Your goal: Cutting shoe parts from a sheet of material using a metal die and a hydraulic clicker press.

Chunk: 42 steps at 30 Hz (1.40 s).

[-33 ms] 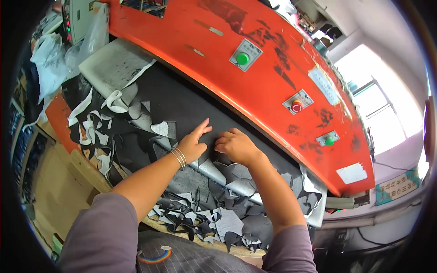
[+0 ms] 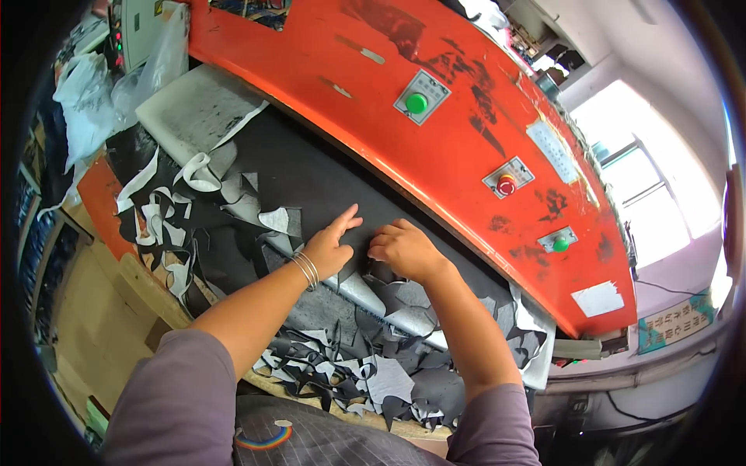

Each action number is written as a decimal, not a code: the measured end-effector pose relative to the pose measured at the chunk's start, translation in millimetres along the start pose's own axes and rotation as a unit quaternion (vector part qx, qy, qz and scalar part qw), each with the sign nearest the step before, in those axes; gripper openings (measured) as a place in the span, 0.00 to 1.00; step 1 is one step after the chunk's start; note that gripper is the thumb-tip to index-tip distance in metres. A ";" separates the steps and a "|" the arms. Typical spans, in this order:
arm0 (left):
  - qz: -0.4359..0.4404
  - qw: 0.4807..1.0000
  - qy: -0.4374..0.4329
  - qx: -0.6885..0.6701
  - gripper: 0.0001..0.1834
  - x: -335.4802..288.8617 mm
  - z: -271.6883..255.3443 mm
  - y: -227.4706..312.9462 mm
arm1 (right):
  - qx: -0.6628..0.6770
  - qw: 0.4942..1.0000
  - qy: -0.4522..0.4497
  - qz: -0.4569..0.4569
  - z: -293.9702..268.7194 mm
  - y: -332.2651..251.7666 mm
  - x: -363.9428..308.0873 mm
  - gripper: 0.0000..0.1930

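A sheet of black leather-like material [image 2: 311,167] lies along the bed under the red machine. My left hand [image 2: 330,248] rests near its front edge with fingers stretched out and nothing visible in them. Thin bangles circle that wrist. Just to the right, my right hand [image 2: 406,248] is closed low over the same sheet, its fingertips bent under. Whatever they hold is hidden, though a dark piece [image 2: 381,270] shows below the palm. Cut grey scraps [image 2: 412,293] lie in front of this hand.
The red machine beam [image 2: 326,70] spans the far side, carrying a green button [image 2: 416,103], a red button [image 2: 506,184] and another green button [image 2: 560,245]. Black and white offcuts [image 2: 388,379] pile up along the near edge. White curled strips [image 2: 200,172] lie at left, near plastic bags [image 2: 84,101].
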State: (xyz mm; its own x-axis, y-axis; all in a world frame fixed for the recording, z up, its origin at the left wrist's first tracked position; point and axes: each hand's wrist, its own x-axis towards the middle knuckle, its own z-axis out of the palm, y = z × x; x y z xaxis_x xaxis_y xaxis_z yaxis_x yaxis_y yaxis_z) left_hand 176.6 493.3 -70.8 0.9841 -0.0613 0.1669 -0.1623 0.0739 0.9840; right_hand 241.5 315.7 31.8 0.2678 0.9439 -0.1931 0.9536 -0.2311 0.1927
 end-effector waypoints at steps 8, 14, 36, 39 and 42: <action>0.028 0.998 0.007 0.049 0.40 -13.6 -13.7 -5.2 | 0.294 0.837 0.110 0.448 9.3 -6.8 -15.6 0.08; 0.026 0.987 -0.022 0.155 0.42 -15.3 -9.4 8.3 | 0.447 0.662 0.144 0.585 30.8 -23.7 -32.2 0.11; 0.058 0.926 -0.158 0.337 0.41 2.7 -27.8 12.9 | 0.379 0.731 0.229 0.519 73.3 -74.3 -55.8 0.63; 0.074 0.923 -0.166 0.338 0.40 5.9 -25.7 15.1 | 0.380 0.730 0.258 0.506 77.1 -75.7 -58.4 0.63; 0.080 0.923 -0.149 0.346 0.41 2.0 -25.6 12.4 | 0.354 0.734 0.294 0.499 87.7 -84.2 -53.8 0.62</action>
State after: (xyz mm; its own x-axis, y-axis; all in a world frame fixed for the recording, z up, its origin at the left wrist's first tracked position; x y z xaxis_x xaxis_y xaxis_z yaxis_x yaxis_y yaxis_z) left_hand 178.4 519.6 -60.0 0.8964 -0.3839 0.2215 -0.4129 -0.5415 0.7323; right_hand 158.8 263.7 -58.5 0.9746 0.1115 0.1943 0.2114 -0.7449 -0.6328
